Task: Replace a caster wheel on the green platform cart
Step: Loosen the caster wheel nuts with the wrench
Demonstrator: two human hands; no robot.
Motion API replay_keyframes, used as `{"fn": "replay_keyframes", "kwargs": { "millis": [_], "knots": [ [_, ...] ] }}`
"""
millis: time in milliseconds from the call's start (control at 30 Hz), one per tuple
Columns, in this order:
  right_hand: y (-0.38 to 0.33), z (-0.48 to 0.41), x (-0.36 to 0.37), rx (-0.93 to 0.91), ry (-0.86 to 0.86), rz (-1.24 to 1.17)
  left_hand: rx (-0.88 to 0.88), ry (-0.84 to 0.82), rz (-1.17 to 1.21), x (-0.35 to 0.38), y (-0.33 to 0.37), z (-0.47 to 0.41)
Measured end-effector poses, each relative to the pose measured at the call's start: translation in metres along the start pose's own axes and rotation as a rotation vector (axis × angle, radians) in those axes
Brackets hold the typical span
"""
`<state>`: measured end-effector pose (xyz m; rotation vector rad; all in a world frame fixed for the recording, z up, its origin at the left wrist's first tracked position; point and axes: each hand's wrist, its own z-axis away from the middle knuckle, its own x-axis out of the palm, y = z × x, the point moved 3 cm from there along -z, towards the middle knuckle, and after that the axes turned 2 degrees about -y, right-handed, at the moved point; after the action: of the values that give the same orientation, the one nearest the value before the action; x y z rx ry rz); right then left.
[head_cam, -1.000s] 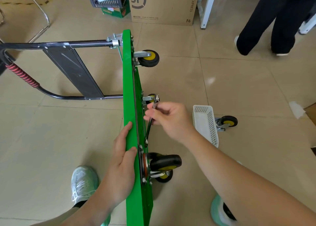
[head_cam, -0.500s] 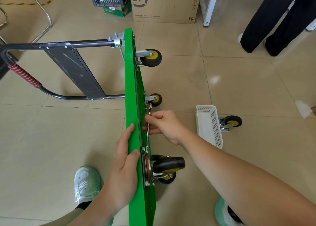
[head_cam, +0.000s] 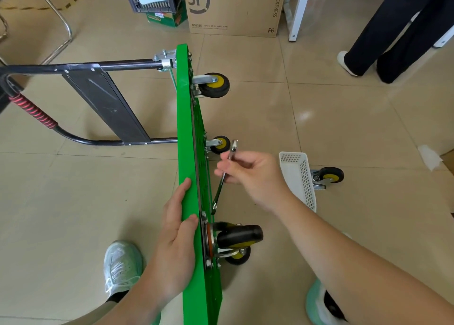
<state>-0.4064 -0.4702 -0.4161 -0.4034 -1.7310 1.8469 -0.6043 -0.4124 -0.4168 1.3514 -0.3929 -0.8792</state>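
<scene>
Steadying the green platform cart (head_cam: pixel 188 128), tipped on edge on the floor, with the left hand (head_cam: pixel 178 241) laid flat along its top edge. Gripping a wrench (head_cam: pixel 219 194) in the right hand (head_cam: pixel 253 175), fingers curled round it, lower end just beside the near caster (head_cam: pixel 238 236) mounting plate. To the right, a white mesh basket (head_cam: pixel 298 177), contents hidden; just outside it, a loose caster wheel (head_cam: pixel 328 176).
</scene>
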Motion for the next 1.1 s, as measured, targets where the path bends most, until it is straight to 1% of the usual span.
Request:
{"fn": "replay_keyframes", "kwargs": {
  "millis": [100,233,433,533,667,700,767,833,933,1100],
  "knots": [
    [0.019,-0.024,0.003,0.114,-0.02,-0.03,0.002,0.0,0.001,0.001,0.0,0.0],
    [0.043,-0.043,0.006,0.196,-0.084,-0.041,0.005,0.003,-0.006,0.001,0.0,-0.001],
    [0.067,-0.046,0.016,0.341,-0.126,-0.033,0.005,-0.009,0.013,0.001,-0.001,0.0],
    [0.049,-0.033,0.02,0.264,-0.101,-0.021,0.001,-0.003,0.015,0.0,-0.002,0.0],
    [0.019,0.019,0.026,0.029,-0.189,0.111,0.009,-0.007,0.03,0.001,-0.002,-0.001],
    [0.017,0.033,0.027,-0.011,-0.183,0.119,0.013,-0.002,0.032,0.001,-0.001,-0.001],
    [0.011,0.045,0.021,-0.065,-0.115,0.117,0.006,-0.005,0.026,0.0,-0.001,0.0],
    [0.005,0.039,0.01,-0.077,-0.046,0.095,-0.002,-0.015,0.013,0.0,0.0,0.001],
    [0.002,0.014,0.0,-0.059,-0.019,0.069,-0.007,-0.012,0.007,0.0,0.0,0.001],
    [0.023,-0.019,0.004,0.102,-0.047,-0.064,-0.006,0.0,0.003,0.001,0.001,0.0]
  ]
}}
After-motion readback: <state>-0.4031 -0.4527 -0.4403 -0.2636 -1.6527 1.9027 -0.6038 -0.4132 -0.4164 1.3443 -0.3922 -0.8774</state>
